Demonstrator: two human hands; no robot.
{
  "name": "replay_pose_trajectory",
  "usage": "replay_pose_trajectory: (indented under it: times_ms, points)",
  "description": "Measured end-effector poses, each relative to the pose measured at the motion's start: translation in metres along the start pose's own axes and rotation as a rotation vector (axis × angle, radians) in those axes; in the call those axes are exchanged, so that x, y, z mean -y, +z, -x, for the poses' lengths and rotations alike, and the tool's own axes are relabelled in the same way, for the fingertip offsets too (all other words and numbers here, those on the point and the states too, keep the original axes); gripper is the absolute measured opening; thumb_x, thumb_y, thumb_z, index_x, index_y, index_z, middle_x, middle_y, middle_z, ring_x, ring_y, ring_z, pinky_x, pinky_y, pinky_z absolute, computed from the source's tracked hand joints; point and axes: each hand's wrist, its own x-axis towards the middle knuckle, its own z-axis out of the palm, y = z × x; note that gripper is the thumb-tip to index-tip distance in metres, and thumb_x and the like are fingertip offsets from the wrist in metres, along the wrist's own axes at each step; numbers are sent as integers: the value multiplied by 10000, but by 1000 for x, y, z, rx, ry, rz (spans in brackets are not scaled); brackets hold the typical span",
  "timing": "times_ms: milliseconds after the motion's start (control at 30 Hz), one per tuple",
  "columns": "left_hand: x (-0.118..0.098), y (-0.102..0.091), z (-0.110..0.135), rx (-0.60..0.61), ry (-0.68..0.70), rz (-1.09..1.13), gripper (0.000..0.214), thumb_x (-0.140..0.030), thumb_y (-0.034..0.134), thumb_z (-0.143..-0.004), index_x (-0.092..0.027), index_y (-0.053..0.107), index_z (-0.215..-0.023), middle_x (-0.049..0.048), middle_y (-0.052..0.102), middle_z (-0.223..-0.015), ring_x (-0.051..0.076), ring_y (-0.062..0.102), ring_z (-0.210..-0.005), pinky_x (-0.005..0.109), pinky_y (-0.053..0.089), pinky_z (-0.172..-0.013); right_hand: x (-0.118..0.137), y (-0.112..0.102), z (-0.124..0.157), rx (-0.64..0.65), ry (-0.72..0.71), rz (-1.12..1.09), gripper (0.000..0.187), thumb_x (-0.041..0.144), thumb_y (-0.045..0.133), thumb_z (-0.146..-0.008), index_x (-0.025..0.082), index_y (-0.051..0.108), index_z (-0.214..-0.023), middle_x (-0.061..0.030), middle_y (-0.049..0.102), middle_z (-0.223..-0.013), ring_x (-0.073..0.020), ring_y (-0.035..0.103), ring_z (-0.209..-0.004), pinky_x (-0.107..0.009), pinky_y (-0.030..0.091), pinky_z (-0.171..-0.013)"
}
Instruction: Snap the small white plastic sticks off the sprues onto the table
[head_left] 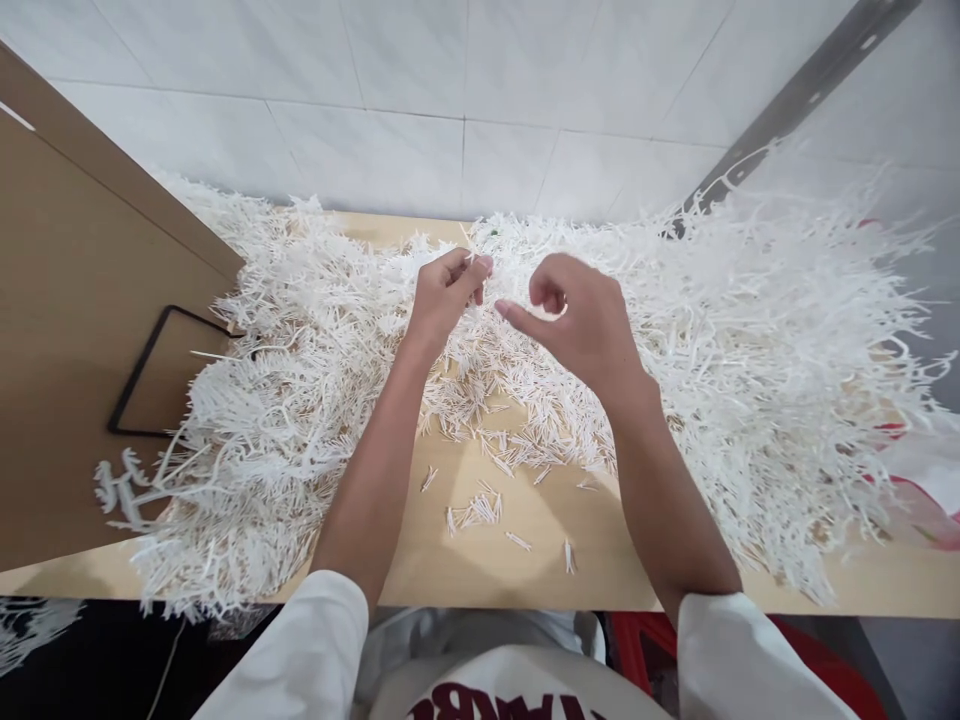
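A: Hands?

B: Left hand [444, 292] pinched, thumb against finger, on what looked like a white sprig [466, 236]. White on white, so its far end got lost. Right hand [589, 318] half open: fingers curled, thumb out apart from them, nothing visible in the gap.

A: Where was the sprig?

B: At the left fingertips, over the back-middle of the table [525, 585], between left heap [255, 440] and right heap [772, 370].

A: Why a fingertip grip?

B: My read: thin, branchy part, a full fist would've crushed or tangled it. Right hand sat just beside, probably so both thumbs could reach the same piece.

A: Heaps split why?

B: Judgement again: both within reach, middle left for work. Short loose bits [517, 395] lay below the hands, with a few strays nearer the body.

A: Board [82, 250]?

B: Left side, heap up against it. Likely served as a stop, maybe not by design. Black wire frame [139, 370] stood against its face; purpose unclear.

A: Containers?

B: None confirmed. Red-and-clear plastic, maybe a bag [919, 500], at the right edge beside right heap. Contents: couldn't tell. Board could've been a box side; no inside in view.
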Motion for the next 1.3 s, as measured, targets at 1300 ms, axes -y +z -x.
replay_pose_trajectory:
  times_ms: [1300]
  points:
    - [0,0,-1,-91,-1,-30,374,-566,389,-911,-222,483,-799,-14,526,-659,65,480,-550,211,380,-490,25,16,4,200,-249,-111,286,447,449,-930,207,586,-858,-34,621,-859,-150,523,-780,-286,364,-726]
